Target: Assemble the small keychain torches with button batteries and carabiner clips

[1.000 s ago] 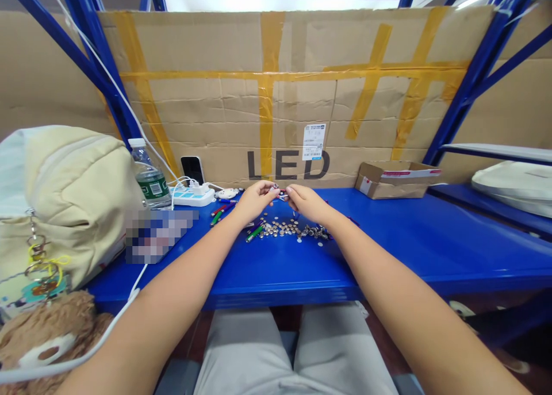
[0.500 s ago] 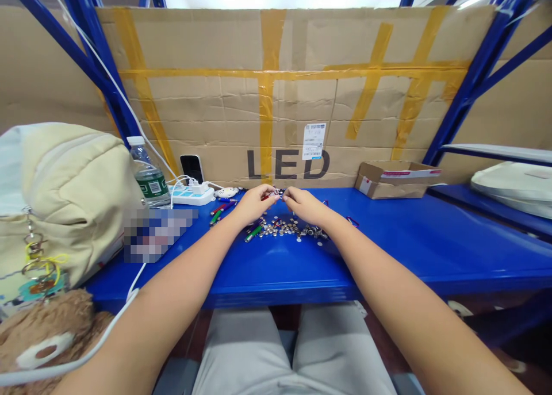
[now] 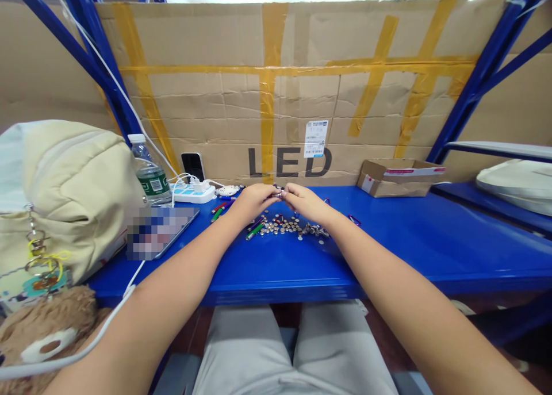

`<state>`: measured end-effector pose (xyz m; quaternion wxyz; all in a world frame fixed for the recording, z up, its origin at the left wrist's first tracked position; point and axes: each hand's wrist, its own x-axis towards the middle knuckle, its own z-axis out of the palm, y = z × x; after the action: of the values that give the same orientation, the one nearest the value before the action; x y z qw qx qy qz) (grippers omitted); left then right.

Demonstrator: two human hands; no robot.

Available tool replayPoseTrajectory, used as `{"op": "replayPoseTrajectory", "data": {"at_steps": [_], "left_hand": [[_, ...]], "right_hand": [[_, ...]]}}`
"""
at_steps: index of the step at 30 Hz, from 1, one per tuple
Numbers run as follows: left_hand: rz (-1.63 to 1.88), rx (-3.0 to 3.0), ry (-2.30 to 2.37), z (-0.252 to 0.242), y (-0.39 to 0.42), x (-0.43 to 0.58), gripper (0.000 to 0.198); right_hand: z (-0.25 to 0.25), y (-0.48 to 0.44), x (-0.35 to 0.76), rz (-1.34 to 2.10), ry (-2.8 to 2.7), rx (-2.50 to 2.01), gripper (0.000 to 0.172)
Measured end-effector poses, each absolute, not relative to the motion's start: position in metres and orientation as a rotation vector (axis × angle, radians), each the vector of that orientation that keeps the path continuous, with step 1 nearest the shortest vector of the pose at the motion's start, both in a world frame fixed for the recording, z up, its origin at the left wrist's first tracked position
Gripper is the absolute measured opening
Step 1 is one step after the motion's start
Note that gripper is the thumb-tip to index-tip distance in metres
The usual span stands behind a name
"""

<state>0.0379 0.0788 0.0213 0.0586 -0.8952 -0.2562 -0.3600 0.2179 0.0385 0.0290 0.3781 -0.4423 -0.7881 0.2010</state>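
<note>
My left hand [image 3: 254,200] and my right hand [image 3: 304,203] meet above the far middle of the blue table. Between their fingertips is a small silvery metal piece [image 3: 278,194], pinched from both sides; its exact kind is too small to tell and partly hidden. Below the hands lie several small round silver discs that look like button cells [image 3: 282,230]. A slim green tube [image 3: 255,231] rests at their left. Small dark metal parts [image 3: 314,230] are heaped by my right wrist. More coloured tubes [image 3: 218,214] lie beyond my left forearm.
An open cardboard box [image 3: 399,179] stands at the back right. At left are a cream bag [image 3: 77,194], a water bottle [image 3: 150,176], a white power strip [image 3: 194,195], a phone [image 3: 192,166] and a flat tablet-like device [image 3: 179,225]. A cardboard wall [image 3: 207,113] closes the back.
My left fingers have closed further over the small piece, and the hands now meet at its two ends. The red bit seen at the left fingers is no longer visible. The view has shifted slightly.
</note>
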Motion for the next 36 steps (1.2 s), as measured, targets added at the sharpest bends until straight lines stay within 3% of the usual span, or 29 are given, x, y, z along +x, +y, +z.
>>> {"op": "replayPoseTrajectory", "data": {"at_steps": [8,14,20,22,28,32,36], "left_hand": [[-1.013,-2.636,-0.657,0.023,0.081,0.036,0.024],[-1.072,-2.653,-0.615,0.027,0.075,0.035,0.027],[-0.98,-2.676,-0.629,0.026,0.073,0.036,0.024],[-0.99,-2.712,-0.685,0.026,0.073,0.038,0.022],[-1.277,-2.9,-0.933,0.027,0.073,0.04,0.017],[-1.367,-2.967,-0.978,0.026,0.071,0.04,0.02],[-1.303,-2.866,-0.948,0.026,0.07,0.041,0.017]], "right_hand": [[0.031,0.038,0.216,0.621,-1.935,-1.101,0.023],[0.03,0.035,0.21,1.025,-1.745,-1.026,0.016],[0.03,0.035,0.21,1.272,-1.714,-1.061,0.022],[0.029,0.037,0.211,1.093,-1.803,-1.127,0.024],[0.028,0.039,0.219,0.036,-2.175,-1.193,0.034],[0.028,0.039,0.221,-0.256,-2.3,-1.319,0.036],[0.026,0.039,0.216,-0.297,-2.275,-1.388,0.037]]}}
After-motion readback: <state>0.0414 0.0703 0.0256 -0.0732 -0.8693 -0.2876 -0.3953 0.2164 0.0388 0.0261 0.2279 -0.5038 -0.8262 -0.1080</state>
